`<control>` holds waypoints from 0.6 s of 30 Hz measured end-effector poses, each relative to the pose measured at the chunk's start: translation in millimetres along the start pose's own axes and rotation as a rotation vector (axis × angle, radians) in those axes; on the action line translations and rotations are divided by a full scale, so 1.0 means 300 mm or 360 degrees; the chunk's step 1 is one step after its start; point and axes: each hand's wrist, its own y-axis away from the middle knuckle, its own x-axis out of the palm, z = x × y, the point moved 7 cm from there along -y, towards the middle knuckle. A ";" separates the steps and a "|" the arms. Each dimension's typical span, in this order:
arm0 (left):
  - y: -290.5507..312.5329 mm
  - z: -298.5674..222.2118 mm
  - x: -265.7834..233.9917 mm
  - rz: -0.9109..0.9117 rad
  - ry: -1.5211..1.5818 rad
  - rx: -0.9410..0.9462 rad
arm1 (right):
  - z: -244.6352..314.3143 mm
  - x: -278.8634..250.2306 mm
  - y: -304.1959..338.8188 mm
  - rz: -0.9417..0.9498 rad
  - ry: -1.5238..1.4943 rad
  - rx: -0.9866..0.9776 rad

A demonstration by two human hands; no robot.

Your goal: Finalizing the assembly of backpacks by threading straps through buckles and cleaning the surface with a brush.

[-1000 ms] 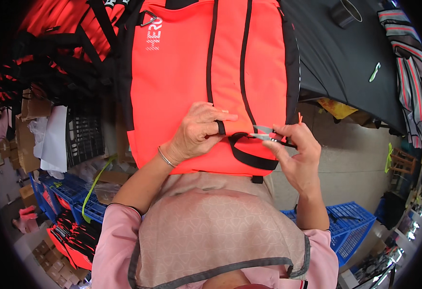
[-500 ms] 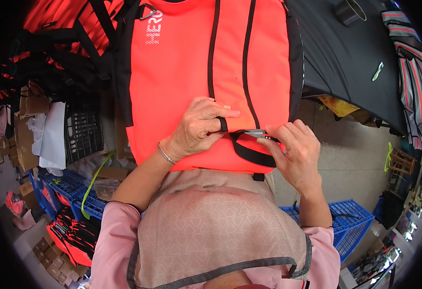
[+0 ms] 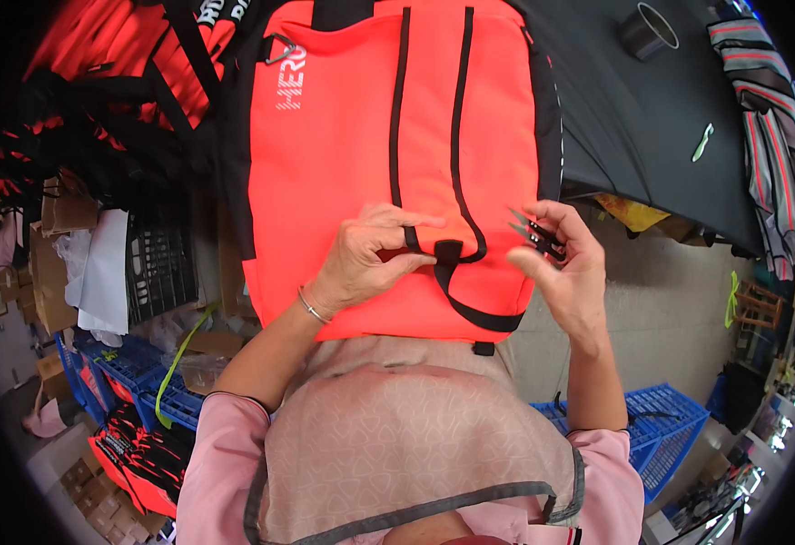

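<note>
A bright orange-red backpack (image 3: 329,200) with black side panels lies in front of me, its near end by my apron. My left hand (image 3: 361,252) pinches the near end of the black-edged strap panel (image 3: 429,154) between thumb and fingers. From that end a black webbing strap (image 3: 481,314) loops down and to the right. My right hand (image 3: 572,272) is closed around small thread snips (image 3: 537,236). Their pointed blades are apart and aim left, above the backpack's right edge, clear of the webbing. A metal ring (image 3: 279,50) sits at the far left corner.
A dark-covered table (image 3: 633,109) at right bears a metal cup (image 3: 650,33) and a small green-and-white tool (image 3: 703,143). More red-and-black bags (image 3: 98,82) are piled far left. Blue plastic crates (image 3: 661,436) flank me. Another person (image 3: 45,418) is at lower left.
My right hand has drawn the snips away from the webbing, rightward and slightly up, and their blades have spread. My left hand keeps its pinch. The backpack sits slightly lower in view.
</note>
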 end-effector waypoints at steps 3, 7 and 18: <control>-0.022 0.007 -0.008 -0.0056 0.0240 -0.0173 | 0.023 0.014 0.004 0.0002 0.0176 -0.0163; -0.043 0.008 -0.009 -0.0094 0.0373 -0.0288 | 0.047 0.048 0.004 -0.0011 0.0222 -0.0515; -0.071 0.004 -0.007 -0.0090 0.0457 -0.0395 | 0.170 -0.003 0.011 -0.0326 0.1061 -0.1128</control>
